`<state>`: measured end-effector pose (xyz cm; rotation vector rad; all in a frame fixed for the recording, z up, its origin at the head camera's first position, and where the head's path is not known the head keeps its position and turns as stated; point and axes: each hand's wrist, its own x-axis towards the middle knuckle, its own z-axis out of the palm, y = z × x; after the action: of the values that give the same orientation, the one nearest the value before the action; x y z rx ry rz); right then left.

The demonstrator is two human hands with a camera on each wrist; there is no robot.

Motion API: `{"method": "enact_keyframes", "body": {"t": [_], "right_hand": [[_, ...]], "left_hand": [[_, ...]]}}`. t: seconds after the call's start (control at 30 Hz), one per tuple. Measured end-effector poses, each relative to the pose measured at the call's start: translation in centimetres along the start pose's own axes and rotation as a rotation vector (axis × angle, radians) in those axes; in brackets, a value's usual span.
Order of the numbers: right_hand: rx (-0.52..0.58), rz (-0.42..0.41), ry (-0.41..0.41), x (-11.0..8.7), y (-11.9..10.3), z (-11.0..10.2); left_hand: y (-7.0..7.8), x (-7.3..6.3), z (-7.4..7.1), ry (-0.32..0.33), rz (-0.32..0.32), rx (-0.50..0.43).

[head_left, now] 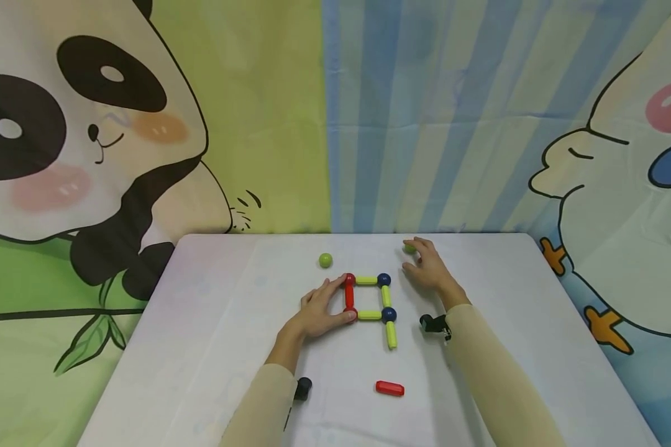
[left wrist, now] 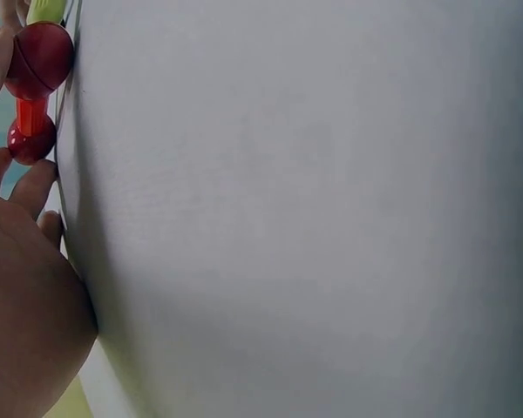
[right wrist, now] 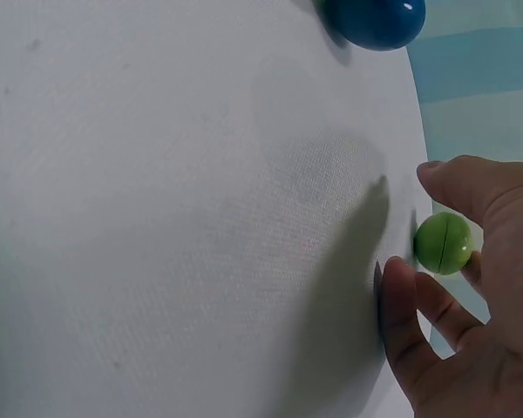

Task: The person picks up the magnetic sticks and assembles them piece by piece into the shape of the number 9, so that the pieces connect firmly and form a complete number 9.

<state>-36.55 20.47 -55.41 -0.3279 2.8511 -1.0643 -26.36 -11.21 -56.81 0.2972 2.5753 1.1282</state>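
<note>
A square of magnetic building sticks and balls lies on the table, with a red stick as its left side. My left hand holds that side, the thumb at the near red ball and a fingertip at the far red ball. Yellow-green sticks and two blue balls make up the rest, and one stick juts toward me. Toward the far edge, my right hand reaches round a green ball, thumb and fingers spread apart.
Another green ball sits beyond the square, to its left. A loose red stick lies nearer me. The white table ends at a cartoon-printed curtain. Black wrist cameras stick out from both sleeves.
</note>
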Motion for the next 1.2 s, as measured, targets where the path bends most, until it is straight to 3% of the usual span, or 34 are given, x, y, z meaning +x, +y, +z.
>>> {"method": "enact_keyframes", "body": {"t": [0.27, 0.43, 0.67, 0.93, 1.2], "right_hand": [[-0.053, 0.077, -0.04, -0.1, -0.7, -0.6], [-0.077, 0.056, -0.044, -0.6, -0.8, -0.5], [-0.069, 0.002, -0.001, -3.1, 0.0, -0.1], [-0.066, -0.033, -0.05, -4.5, -0.2, -0.2], [-0.044, -0.044, -0.031, -7.0, -0.4, 0.3]], "left_hand": [[0.7, 0.2, -0.4, -0.021, 0.003, 0.001], [0.7, 0.2, -0.5, -0.019, 0.001, 0.007], [0.6, 0.0, -0.3, -0.024, 0.004, 0.009], [0.3, 0.0, 0.0, 0.001, 0.022, 0.033], [0.5, 0.0, 0.0, -0.014, 0.026, 0.033]]}}
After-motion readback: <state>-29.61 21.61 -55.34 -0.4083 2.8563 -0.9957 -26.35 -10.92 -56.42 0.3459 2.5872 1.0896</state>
